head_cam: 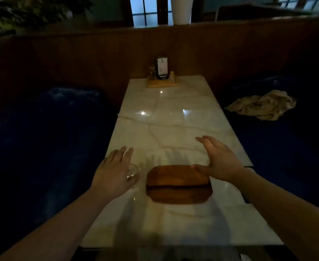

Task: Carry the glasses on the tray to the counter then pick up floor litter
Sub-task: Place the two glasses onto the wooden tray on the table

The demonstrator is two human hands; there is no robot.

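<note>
Dim booth: pale marble-veined counter (166, 125) running away between dark blue bench seats (47, 132), wood panelling (98, 53) behind, windows (145, 14) above it. At the far end of the counter, a wooden condiment caddy (162, 82) with a card stand and small bottles. On the right-hand seat, well beyond the right hand, a crumpled beige cloth (264, 106).

Left hand (113, 172) spread flat, grip wide, fingers straight and pointing forward, holding nothing; just under its thumb side, a clear drinking glass (133, 175) upright on the counter, partly hidden by the hand. Contact between hand and glass hard to judge.

Right hand (219, 161) also wide open, palm turned inward, thumb lying over the far right corner of the wooden tray (179, 185); nothing gripped.

Between the two hands, slightly nearer than both: the tray, flat on the counter, bare on top. Glass just left of the tray, apart from it.
</note>
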